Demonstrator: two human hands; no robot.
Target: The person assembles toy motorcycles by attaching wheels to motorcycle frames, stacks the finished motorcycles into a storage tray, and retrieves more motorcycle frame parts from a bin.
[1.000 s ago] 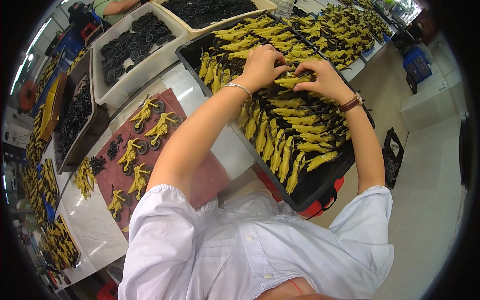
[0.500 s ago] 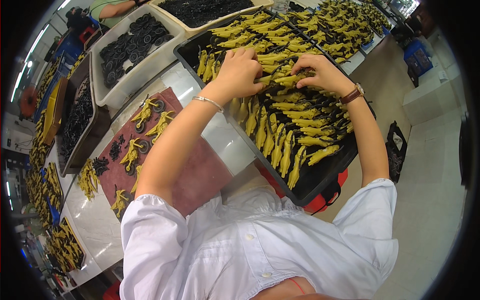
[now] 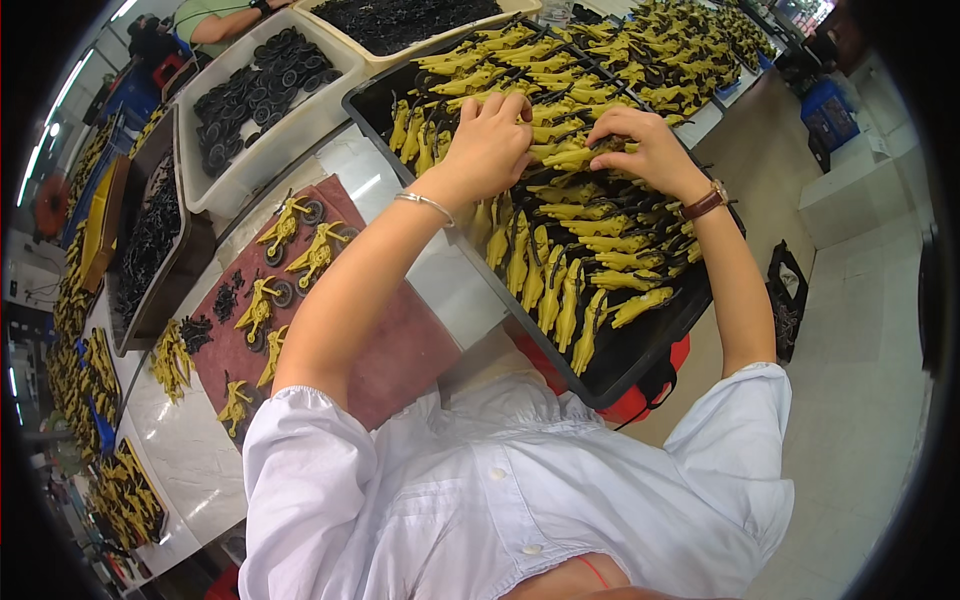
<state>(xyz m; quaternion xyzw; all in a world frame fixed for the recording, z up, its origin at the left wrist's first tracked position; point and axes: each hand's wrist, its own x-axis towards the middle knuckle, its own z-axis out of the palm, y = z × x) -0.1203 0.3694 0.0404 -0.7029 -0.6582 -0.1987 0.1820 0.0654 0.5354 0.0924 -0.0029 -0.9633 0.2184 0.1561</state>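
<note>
My left hand point(image 3: 488, 147) reaches over a black tray point(image 3: 620, 383) with its fingers curled down. Whatever its fingertips hold, if anything, is hidden behind the hand. Opposite it, my right hand point(image 3: 645, 150) is curved, thumb and forefinger apart beside the rows. Between the two hands lies a yellow toy motorcycle body point(image 3: 566, 158) with black parts. More yellow bodies point(image 3: 612, 227) fill the tray in packed rows. Along the near left edge, others point(image 3: 552, 290) lie the other way.
Left of the tray, a dark red mat point(image 3: 395, 345) carries several toy motorcycles point(image 3: 322, 250) with wheels. A white bin of black wheels point(image 3: 265, 90) and a bin of small black parts point(image 3: 400, 20) stand behind. More yellow bodies point(image 3: 680, 45) are piled beyond the tray. Another person's arm point(image 3: 225, 22) shows at far left.
My left hand has lifted slightly and its fingers have shifted a little to the right. My right hand stays nearly in place over the rows. The whole view has drifted slightly.
</note>
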